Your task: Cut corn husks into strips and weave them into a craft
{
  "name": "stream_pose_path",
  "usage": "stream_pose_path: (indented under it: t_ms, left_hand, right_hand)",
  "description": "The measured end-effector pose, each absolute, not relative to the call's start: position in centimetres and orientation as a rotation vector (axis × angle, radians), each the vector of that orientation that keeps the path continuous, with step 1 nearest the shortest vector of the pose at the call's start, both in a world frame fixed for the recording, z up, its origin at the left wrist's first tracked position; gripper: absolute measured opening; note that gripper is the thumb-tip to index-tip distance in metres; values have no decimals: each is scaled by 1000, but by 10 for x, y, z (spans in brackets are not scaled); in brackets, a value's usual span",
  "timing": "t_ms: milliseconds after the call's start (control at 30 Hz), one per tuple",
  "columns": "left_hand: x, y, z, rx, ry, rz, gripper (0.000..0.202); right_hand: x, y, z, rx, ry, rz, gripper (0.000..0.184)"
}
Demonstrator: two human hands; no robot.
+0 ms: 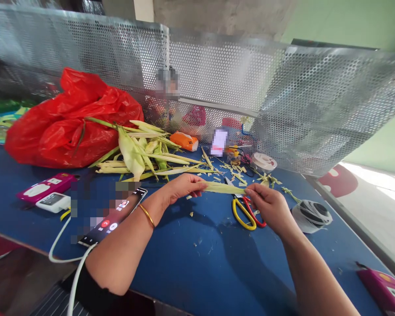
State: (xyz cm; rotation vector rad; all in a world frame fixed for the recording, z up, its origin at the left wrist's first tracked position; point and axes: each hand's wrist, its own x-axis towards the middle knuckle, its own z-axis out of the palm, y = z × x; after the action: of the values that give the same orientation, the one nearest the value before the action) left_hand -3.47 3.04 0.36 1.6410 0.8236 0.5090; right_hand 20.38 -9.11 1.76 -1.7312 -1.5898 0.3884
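Observation:
A pale green strip of corn husk (224, 188) is stretched level between my hands, above the blue table. Its left end is pinched in my left hand (186, 188), which has a gold bangle at the wrist. My right hand (266, 202) grips the other end between thumb and fingers. Just below the strip lie scissors (244, 212) with one yellow and one red handle, their blades partly hidden behind the husk. Beyond my left hand is a heap of corn husks (133, 153), and small cut husk scraps (238, 175) are scattered behind the strip.
A red plastic bag (72, 123) bulges at the back left. Nearer are a phone (118, 215) with a white cable (57, 245) and a purple box (46, 191). At right sit a spool of white cord (312, 216) and a tape roll (263, 161). Perforated metal sheet (217, 66) borders the table's back.

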Motion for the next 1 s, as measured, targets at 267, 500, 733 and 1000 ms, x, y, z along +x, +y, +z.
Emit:
stream_pose_path:
  t_ms: [267, 500, 733, 1000]
  left_hand:
    - [-10, -8, 7, 2167, 649, 892, 40]
    - [-4, -20, 6, 2169, 532, 505, 36]
    - [-9, -23, 17, 2099, 634, 495, 36]
    - [-9, -26, 15, 1649, 648, 452, 37]
  right_hand:
    - [170, -90, 5, -1570, -1846, 185, 25]
    - [165, -97, 11, -1513, -1851, 142, 27]
    - [175, -96, 18, -1592, -1705, 296, 26]
    - [170, -99, 20, -1560, -1753, 390, 31]
